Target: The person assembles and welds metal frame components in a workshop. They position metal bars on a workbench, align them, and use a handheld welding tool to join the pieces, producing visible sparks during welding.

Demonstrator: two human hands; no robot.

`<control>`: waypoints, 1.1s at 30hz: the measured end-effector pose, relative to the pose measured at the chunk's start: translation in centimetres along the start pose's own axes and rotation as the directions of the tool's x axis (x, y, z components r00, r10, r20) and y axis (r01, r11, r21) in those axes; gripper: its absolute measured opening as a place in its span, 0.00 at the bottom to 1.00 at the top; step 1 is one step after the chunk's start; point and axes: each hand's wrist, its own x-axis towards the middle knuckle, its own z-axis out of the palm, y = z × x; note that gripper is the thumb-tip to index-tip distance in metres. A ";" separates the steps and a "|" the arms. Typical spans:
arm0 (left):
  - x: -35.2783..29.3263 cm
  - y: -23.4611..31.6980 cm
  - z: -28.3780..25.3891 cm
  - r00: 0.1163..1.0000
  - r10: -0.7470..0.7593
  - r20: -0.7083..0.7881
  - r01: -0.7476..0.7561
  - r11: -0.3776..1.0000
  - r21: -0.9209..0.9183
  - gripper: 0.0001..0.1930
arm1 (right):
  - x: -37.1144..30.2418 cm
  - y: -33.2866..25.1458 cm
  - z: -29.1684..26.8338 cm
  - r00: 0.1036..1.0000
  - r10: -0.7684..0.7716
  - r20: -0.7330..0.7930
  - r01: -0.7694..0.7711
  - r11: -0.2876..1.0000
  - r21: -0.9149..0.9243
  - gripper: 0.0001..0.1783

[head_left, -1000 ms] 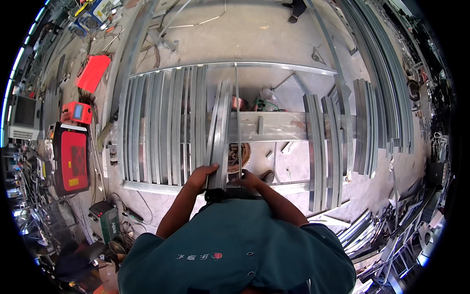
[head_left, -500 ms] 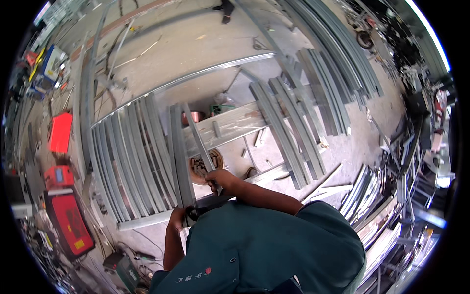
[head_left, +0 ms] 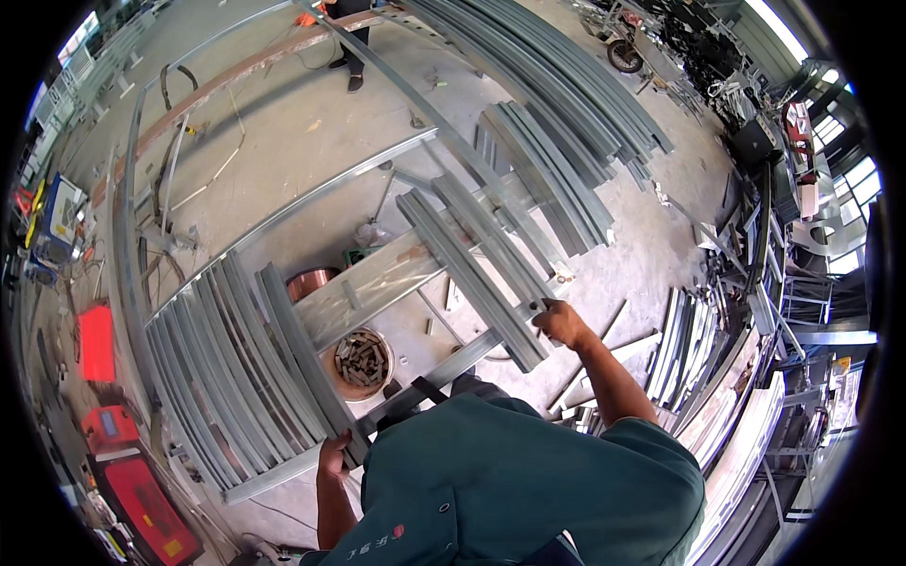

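My left hand (head_left: 335,455) is closed around the near end of a grey steel channel (head_left: 304,363), at the right side of a row of similar channels. Over to the right, my right hand (head_left: 563,325) grips the near end of another steel channel (head_left: 493,241), its fingers curled at the tip. Directly left of that piece lies a second channel (head_left: 469,278), which this hand does not hold. All of these pieces rest across a metal frame (head_left: 467,357) in front of my body.
Below the frame, a round bucket (head_left: 389,368) contains several short metal pieces. Beyond it sits a copper-coloured coil (head_left: 311,281). Long channels (head_left: 547,85) are stacked at the far right. A red machine (head_left: 146,509) stands at left. Another person (head_left: 354,57) is at the far side.
My right hand has let go of the narrow metal piece near the middle and moved right to a channel end. My left hand stays at the left row. The view has shifted.
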 end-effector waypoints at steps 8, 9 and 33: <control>3.4 -3.1 0.5 0.997 0.072 0.012 -0.068 0.977 -0.200 0.18 | 8.8 12.2 -10.1 0.989 0.146 -0.010 -0.140 0.961 0.239 0.15; 2.9 -2.4 0.9 0.997 0.077 0.019 -0.072 0.976 -0.205 0.18 | 10.3 14.4 -11.0 0.989 0.147 -0.003 -0.142 0.963 0.229 0.15; -7.0 2.7 13.3 0.984 0.112 0.139 -0.044 0.906 -0.420 0.19 | 22.1 24.1 -12.4 0.914 0.128 -0.385 -0.248 0.927 -0.280 0.22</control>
